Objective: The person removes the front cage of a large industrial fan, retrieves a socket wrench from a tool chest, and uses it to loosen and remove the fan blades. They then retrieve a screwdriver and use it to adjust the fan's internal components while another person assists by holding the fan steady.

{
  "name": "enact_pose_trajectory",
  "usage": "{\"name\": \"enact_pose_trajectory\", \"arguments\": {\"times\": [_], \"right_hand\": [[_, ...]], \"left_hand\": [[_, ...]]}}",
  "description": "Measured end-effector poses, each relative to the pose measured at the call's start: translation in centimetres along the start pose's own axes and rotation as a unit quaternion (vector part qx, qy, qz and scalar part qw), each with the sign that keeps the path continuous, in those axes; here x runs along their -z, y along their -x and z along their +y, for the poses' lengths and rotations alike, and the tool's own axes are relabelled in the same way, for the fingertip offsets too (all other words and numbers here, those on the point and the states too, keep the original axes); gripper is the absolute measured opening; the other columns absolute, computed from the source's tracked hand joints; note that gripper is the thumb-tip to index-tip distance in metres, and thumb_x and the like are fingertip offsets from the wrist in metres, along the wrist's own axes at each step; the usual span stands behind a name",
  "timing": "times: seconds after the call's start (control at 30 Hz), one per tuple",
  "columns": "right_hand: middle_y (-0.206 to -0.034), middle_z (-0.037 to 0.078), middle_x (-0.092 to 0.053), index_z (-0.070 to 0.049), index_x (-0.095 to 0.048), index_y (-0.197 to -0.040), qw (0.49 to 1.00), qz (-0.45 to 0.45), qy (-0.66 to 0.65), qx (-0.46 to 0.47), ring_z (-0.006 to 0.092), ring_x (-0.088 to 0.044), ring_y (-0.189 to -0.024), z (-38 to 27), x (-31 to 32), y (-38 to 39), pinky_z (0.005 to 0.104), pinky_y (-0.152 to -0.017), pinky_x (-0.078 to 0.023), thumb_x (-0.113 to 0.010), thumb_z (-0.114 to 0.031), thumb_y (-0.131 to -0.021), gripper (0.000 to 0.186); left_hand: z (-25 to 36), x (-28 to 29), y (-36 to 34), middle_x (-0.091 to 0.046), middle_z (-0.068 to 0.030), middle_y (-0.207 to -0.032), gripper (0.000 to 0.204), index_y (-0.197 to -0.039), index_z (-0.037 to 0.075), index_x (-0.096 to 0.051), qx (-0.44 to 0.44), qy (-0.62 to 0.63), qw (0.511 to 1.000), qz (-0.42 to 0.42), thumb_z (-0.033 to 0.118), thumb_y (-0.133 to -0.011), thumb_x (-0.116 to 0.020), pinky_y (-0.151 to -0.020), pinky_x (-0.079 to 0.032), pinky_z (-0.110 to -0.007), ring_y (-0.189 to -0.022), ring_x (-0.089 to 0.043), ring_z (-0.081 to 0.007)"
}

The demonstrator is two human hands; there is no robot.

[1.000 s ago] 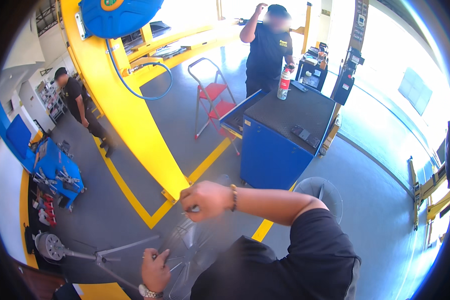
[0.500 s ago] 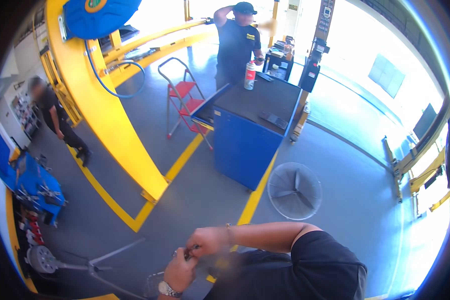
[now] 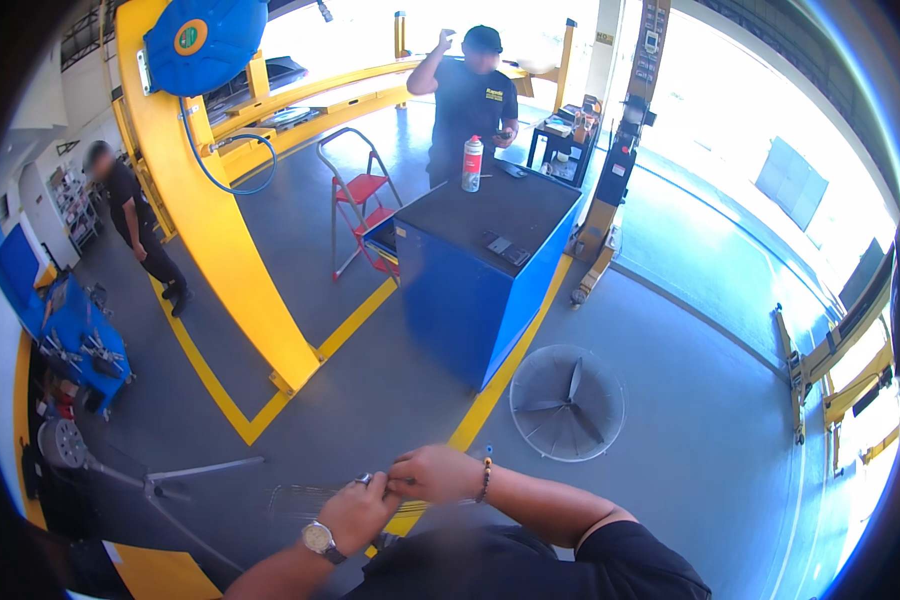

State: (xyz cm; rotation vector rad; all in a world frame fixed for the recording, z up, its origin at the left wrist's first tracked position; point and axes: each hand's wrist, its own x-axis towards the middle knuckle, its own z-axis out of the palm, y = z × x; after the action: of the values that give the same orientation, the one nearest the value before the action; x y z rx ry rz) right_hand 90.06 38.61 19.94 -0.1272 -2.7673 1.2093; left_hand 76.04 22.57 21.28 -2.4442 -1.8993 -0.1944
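My left hand (image 3: 358, 516), with a wristwatch (image 3: 319, 538) on its wrist, is closed in front of me at the lower middle. Against its fingertips rests my right hand (image 3: 436, 473), also closed, with a beaded bracelet (image 3: 486, 480) at the wrist. The fingers of both hands meet in a pinch. Whatever sits between them is small and mostly hidden. A small dark, shiny spot shows on the left fingers; whether it is a ring or a held part I cannot tell. Below the hands, a thin wire grille (image 3: 295, 500) is partly visible.
Ahead stands a blue cabinet (image 3: 450, 300) bearing a spray can (image 3: 472, 165) and a dark phone-like device (image 3: 507, 248). A caged fan (image 3: 568, 405) is right; a metal legged stand (image 3: 150, 482) left. Beyond are a yellow lift post (image 3: 220, 240), red step ladder (image 3: 360, 188) and two people.
The view has shifted slightly. My hands stay together, and the dark thing seen between them before is now mostly hidden. The person behind the cabinet has moved a raised hand off the head.
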Motion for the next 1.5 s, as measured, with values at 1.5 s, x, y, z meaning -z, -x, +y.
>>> {"name": "enact_pose_trajectory", "arguments": {"times": [1.5], "right_hand": [[-0.104,0.023,-0.066,-0.004,-0.047,-0.130,0.824,-0.247,0.370,-0.351,0.0427,-0.063,-0.097,16.4,-5.6,34.2,0.0483,-0.086,-0.051,-0.062,-0.011,-0.068,0.065]], "left_hand": [[34.8,-19.1,42.6,-0.070,-0.0168,-0.096,0.026,-0.097,0.005,-0.072,0.816,0.337,0.422,0.206,0.014,-0.080,-0.054,-0.086,-0.050,-0.039,-0.091,-0.066,-0.0322]]}}
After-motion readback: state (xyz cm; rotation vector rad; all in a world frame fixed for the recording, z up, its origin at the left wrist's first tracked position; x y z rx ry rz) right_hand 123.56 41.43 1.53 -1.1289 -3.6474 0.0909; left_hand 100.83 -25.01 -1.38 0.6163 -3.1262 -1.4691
